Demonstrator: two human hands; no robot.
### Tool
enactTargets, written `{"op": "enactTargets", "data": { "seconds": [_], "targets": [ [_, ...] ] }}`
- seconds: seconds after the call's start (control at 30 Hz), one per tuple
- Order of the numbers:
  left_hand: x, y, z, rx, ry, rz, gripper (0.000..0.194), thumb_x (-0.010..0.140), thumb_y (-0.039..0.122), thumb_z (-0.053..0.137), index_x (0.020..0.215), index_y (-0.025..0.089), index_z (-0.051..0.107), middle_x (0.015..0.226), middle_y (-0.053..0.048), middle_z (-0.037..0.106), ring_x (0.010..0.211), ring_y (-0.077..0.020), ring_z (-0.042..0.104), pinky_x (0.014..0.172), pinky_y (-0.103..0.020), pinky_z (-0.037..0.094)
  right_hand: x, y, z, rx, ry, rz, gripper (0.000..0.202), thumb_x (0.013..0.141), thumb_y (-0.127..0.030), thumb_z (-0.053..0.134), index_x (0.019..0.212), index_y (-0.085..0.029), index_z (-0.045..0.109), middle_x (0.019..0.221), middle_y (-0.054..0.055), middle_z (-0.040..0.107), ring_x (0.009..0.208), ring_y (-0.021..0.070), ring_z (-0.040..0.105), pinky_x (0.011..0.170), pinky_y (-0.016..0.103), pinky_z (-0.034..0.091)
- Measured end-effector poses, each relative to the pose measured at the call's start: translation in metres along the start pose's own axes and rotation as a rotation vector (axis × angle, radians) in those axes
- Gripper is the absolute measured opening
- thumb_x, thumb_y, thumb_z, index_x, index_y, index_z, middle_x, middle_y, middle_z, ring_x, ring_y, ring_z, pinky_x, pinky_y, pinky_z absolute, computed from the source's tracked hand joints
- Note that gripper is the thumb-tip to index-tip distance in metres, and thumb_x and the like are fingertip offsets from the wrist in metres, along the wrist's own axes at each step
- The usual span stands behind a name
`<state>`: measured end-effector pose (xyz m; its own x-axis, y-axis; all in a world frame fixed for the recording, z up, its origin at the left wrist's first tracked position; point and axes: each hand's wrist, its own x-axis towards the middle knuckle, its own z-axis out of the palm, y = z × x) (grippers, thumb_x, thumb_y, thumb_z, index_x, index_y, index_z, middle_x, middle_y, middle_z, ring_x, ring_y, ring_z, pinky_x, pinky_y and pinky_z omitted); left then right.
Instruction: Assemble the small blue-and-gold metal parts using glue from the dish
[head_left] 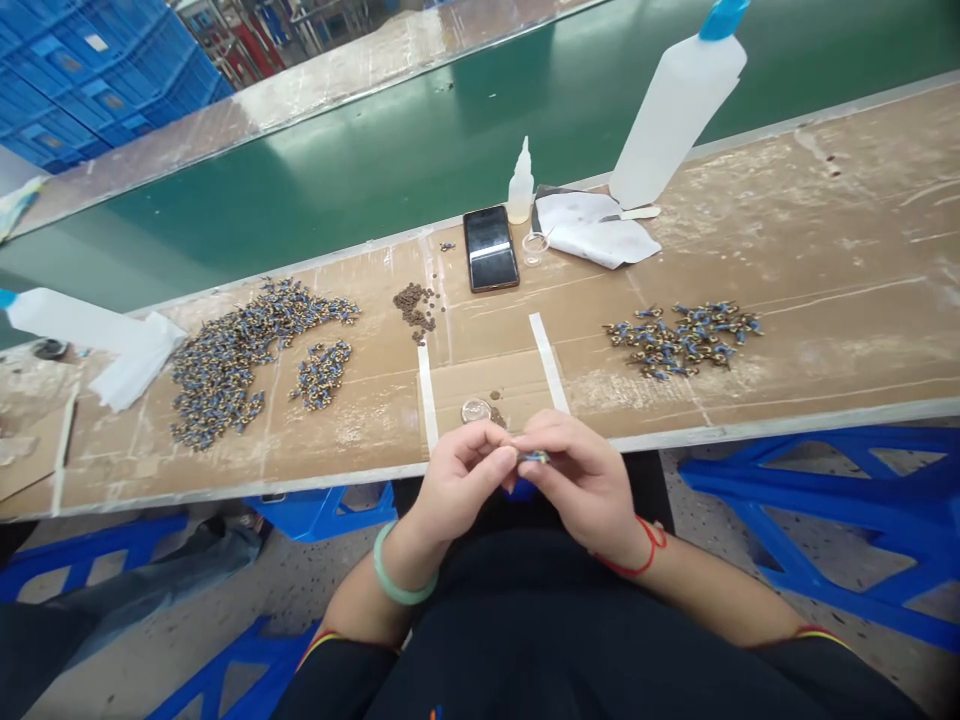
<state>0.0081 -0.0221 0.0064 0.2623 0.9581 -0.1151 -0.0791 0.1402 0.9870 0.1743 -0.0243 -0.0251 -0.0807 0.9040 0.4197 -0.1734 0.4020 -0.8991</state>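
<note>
Just over the table's front edge, my two hands meet with the fingertips close together. My right hand [577, 475] is closed in a pinch on a small blue-and-gold piece [535, 457]. My left hand [472, 475] is closed too, thumb against forefinger beside that piece; what lies between those fingertips is hidden. Behind the hands, a small round shallow dish [476, 410] sits on the cardboard, with a few brown discs [496, 412] beside it. Similar blue-and-gold pieces form a loose pile [686, 338] at the right, a large heap [232, 360] at the left and a smaller cluster [321, 375] near it.
Small brown discs [414, 305] lie scattered mid-table, near a phone [491, 250] and a small dropper bottle [520, 185]. A large white bottle [679, 115] stands by white paper [592, 228]; another bottle [75, 320] is at far left. Blue stools [840, 520] stand below the table.
</note>
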Motion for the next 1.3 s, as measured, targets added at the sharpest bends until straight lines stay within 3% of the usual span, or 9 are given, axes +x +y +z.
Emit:
{"op": "enactTargets", "data": {
  "seconds": [0.1,0.23,0.33,0.43,0.73,0.83,0.93,1.13,1.3],
  "targets": [
    [0.020,0.010,-0.024,0.267,0.186,0.088,0.037,0.094,0.054,0.070,0.078,0.022,0.066,0.065,-0.001,0.064,0.064,-0.0163,0.061,0.063,-0.030,0.052,-0.001,0.003,-0.007,0.055,0.090,0.040,0.012,0.098,-0.026,0.078,0.109,-0.029,0.083,0.088,0.002,0.076,0.082,0.0157,0.070,0.073,0.028,0.058],
    [0.067,0.019,-0.087,0.701,0.530,0.088,0.015,0.091,0.031,0.065,0.080,0.021,0.069,0.078,-0.003,0.072,0.080,-0.0199,0.067,0.076,-0.032,0.055,0.000,0.005,-0.011,0.128,0.170,0.094,0.010,0.095,-0.034,0.083,0.104,-0.030,0.084,0.082,0.001,0.076,0.070,0.0147,0.072,0.061,0.026,0.062],
    [0.100,0.018,-0.123,0.940,0.538,-0.046,0.011,0.084,0.021,0.063,0.083,0.017,0.074,0.088,-0.007,0.079,0.084,-0.0216,0.068,0.085,-0.035,0.055,-0.001,0.006,-0.011,0.171,0.201,0.142,0.012,0.095,-0.038,0.083,0.102,-0.029,0.084,0.084,0.002,0.077,0.066,0.0147,0.074,0.056,0.026,0.065],
    [0.115,0.014,-0.133,1.005,0.478,-0.089,0.013,0.083,0.020,0.065,0.085,0.016,0.077,0.089,-0.008,0.080,0.083,-0.0220,0.068,0.088,-0.036,0.054,-0.001,0.007,-0.011,0.159,0.201,0.156,0.011,0.095,-0.036,0.083,0.103,-0.029,0.085,0.085,0.002,0.078,0.068,0.0152,0.077,0.059,0.026,0.067],
    [0.123,0.013,-0.122,1.062,0.457,-0.085,0.009,0.080,0.013,0.064,0.075,0.018,0.070,0.083,-0.007,0.074,0.082,-0.0232,0.064,0.088,-0.038,0.052,-0.003,0.013,-0.014,0.107,0.216,0.160,0.010,0.096,-0.033,0.082,0.106,-0.031,0.084,0.087,0.000,0.079,0.070,0.0137,0.078,0.064,0.024,0.067],
    [0.111,0.019,-0.115,1.043,0.469,-0.052,0.010,0.083,0.014,0.064,0.075,0.019,0.068,0.084,-0.006,0.072,0.084,-0.0228,0.064,0.090,-0.039,0.052,-0.003,0.014,-0.015,0.036,0.235,0.129,0.011,0.097,-0.035,0.081,0.106,-0.030,0.083,0.086,0.001,0.078,0.070,0.0151,0.076,0.064,0.028,0.066],
    [0.076,0.020,-0.086,0.828,0.418,0.090,0.011,0.091,0.020,0.065,0.080,0.021,0.068,0.085,-0.006,0.072,0.084,-0.0225,0.064,0.085,-0.038,0.053,0.004,0.013,-0.010,-0.108,0.282,0.043,0.011,0.098,-0.034,0.079,0.105,-0.027,0.082,0.086,0.003,0.079,0.075,0.0182,0.076,0.067,0.033,0.064],
    [0.001,0.012,0.006,0.452,0.008,0.321,0.017,0.098,0.026,0.069,0.081,0.022,0.068,0.081,-0.007,0.070,0.078,-0.0210,0.062,0.073,-0.035,0.053,0.026,0.003,0.015,-0.154,0.461,-0.200,0.012,0.097,-0.037,0.077,0.107,-0.030,0.079,0.089,0.003,0.075,0.077,0.0202,0.071,0.072,0.039,0.060],
    [-0.008,0.006,0.031,0.274,0.013,0.350,0.032,0.102,0.045,0.067,0.082,0.020,0.069,0.082,-0.008,0.072,0.072,-0.0184,0.061,0.069,-0.033,0.053,0.027,-0.006,0.022,-0.075,0.559,-0.150,0.013,0.097,-0.041,0.077,0.105,-0.031,0.077,0.090,0.005,0.070,0.087,0.0245,0.070,0.081,0.045,0.058]
  ]
}}
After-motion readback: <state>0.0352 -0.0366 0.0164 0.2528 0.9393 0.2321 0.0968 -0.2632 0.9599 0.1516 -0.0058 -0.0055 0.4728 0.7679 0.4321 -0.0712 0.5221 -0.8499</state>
